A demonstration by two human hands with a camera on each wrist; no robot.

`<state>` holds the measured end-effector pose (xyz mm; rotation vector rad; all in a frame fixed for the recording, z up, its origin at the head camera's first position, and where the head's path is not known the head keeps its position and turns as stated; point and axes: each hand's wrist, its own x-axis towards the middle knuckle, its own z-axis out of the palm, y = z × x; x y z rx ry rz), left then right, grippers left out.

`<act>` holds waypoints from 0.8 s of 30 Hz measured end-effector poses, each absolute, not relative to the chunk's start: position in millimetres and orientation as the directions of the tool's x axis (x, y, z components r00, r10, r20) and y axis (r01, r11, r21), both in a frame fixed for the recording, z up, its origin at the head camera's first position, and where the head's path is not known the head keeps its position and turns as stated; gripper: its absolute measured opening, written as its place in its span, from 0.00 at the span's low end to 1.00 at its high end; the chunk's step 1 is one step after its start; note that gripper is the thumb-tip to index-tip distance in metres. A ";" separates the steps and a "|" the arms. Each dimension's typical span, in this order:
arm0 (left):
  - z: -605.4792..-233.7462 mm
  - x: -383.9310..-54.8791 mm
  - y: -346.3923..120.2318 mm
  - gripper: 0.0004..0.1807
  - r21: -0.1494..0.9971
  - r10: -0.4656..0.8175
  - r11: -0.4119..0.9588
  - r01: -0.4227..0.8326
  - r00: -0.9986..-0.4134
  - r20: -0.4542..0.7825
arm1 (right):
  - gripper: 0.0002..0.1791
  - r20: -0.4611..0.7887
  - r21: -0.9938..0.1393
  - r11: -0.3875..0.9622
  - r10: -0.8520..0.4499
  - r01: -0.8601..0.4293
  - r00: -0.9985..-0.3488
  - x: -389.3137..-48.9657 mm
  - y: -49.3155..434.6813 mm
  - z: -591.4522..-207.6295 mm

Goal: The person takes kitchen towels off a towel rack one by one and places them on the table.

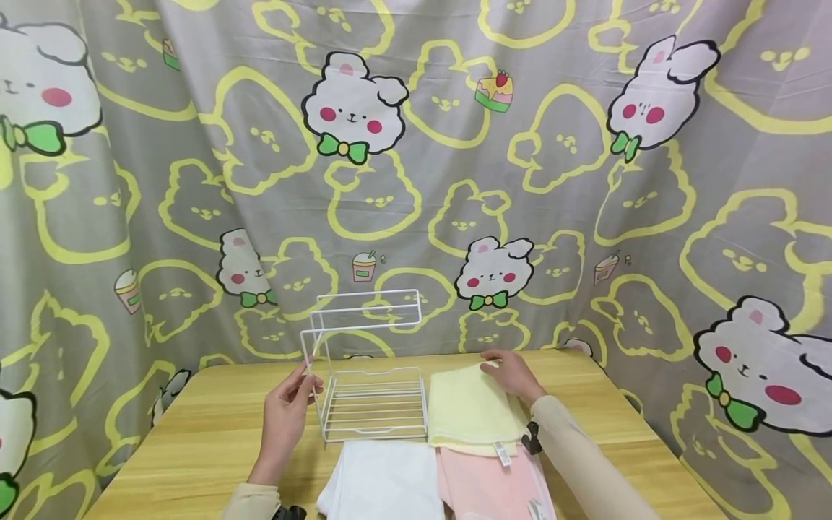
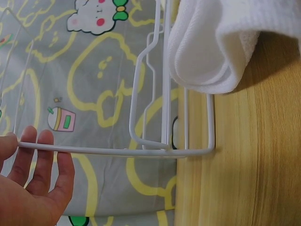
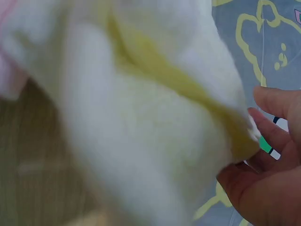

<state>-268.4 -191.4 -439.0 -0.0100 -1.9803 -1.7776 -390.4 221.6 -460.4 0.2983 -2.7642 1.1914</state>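
Observation:
A white wire rack (image 1: 373, 404) with a shelf at its base and a raised top frame stands on the table. My left hand (image 1: 290, 404) grips its left upright wire; in the left wrist view the thumb and fingers (image 2: 44, 160) lie on opposite sides of that wire. Right of the rack lies a folded yellow towel (image 1: 468, 408). My right hand (image 1: 516, 372) pinches its far right corner. In the right wrist view the towel is blurred and the fingers (image 3: 268, 129) are at its edge.
In front of the rack lies a folded white towel (image 1: 386, 480). A folded pink towel (image 1: 487, 480) is beside it, partly under the yellow one. Behind the wooden table (image 1: 221, 412) hangs a grey patterned curtain (image 1: 429, 166), which also covers both sides.

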 end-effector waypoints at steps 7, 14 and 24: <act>-440.4 -268.0 -191.6 0.20 0.940 -0.307 0.157 0.304 -0.889 0.339 | 0.20 0.152 -0.745 0.643 -0.097 -0.178 -0.984 -385.5 234.7 -461.7; -440.3 -268.0 -192.5 0.20 0.944 -0.313 0.157 0.291 -0.892 0.327 | 0.19 0.163 -0.759 0.623 -0.097 -0.188 -0.982 -380.7 246.2 -454.0; -440.2 -267.1 -193.5 0.21 0.934 -0.296 0.190 0.304 -0.889 0.350 | 0.20 0.245 -0.736 0.627 -0.106 -0.256 -0.964 -360.1 260.5 -440.4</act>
